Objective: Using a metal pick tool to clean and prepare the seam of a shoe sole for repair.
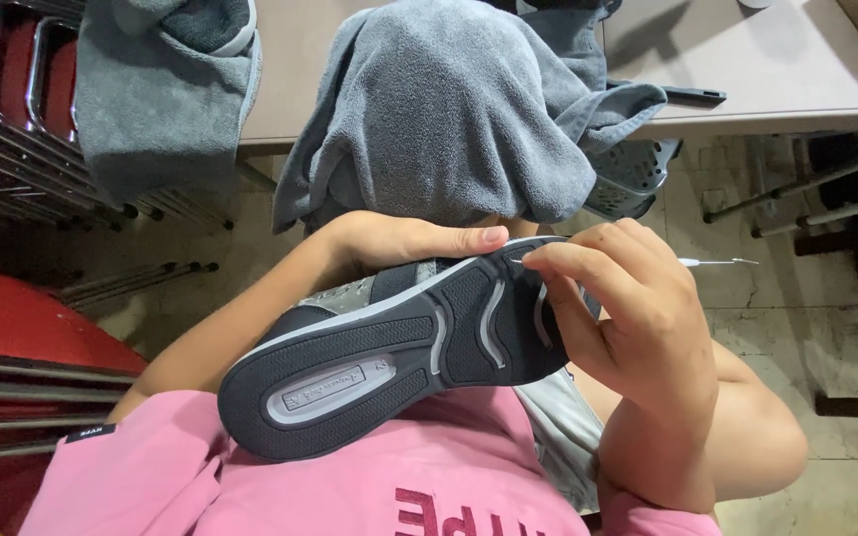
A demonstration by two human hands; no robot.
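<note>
The person holds a dark sneaker (389,347) sole-up against the chest, its heel near the pink shirt (350,486) and its toe pointing away to the right. The left hand (399,243) wraps over the far side of the shoe, fingers closed along the upper near the toe, thumb lying flat on the edge of the sole. The right hand (628,308) sits at the toe end, touching the sole's tip, its fingertips pinched shut on a thin needle-like tool (712,262) whose pale shaft sticks out to the right past the knuckles. The pinched fingertips meet the rim of the sole just beside the left thumb, so the shoe's toe lies between both hands.

Just beyond the hands, a grey towel (469,109) hangs in a heap over the edge of a beige table (796,69). A second grey towel (161,89) drapes to the far left, next to stacked red chairs (12,328). A grey perforated plastic basket (633,174) peeks out under the towel heap.
</note>
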